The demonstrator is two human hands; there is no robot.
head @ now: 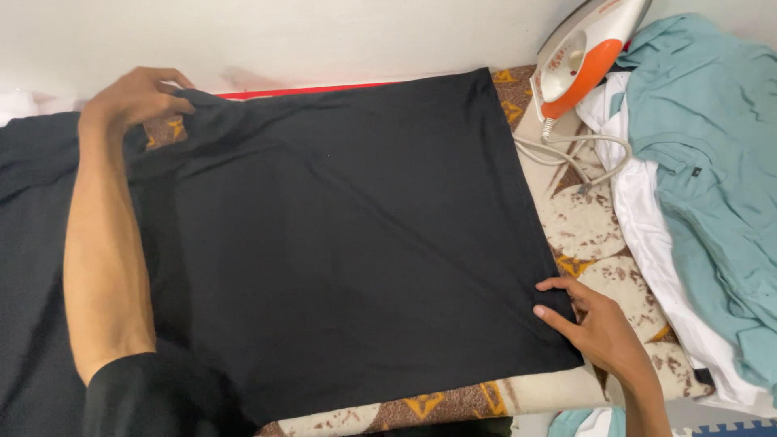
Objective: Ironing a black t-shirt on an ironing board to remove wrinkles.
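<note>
A black garment (348, 235) lies spread flat over a patterned cream and brown blanket (591, 226). My left hand (137, 95) is at the far left, fingers pinching the garment's upper edge near the wall. My right hand (587, 320) grips the garment's right hem near its lower corner. The cloth between my two hands looks smooth with faint diagonal creases.
A white and orange iron (587, 53) stands upright at the back right, its cord (583, 154) looped on the blanket. A pile with a teal shirt (712, 162) over a white cloth (660, 259) lies along the right. A pale wall (324, 36) runs behind.
</note>
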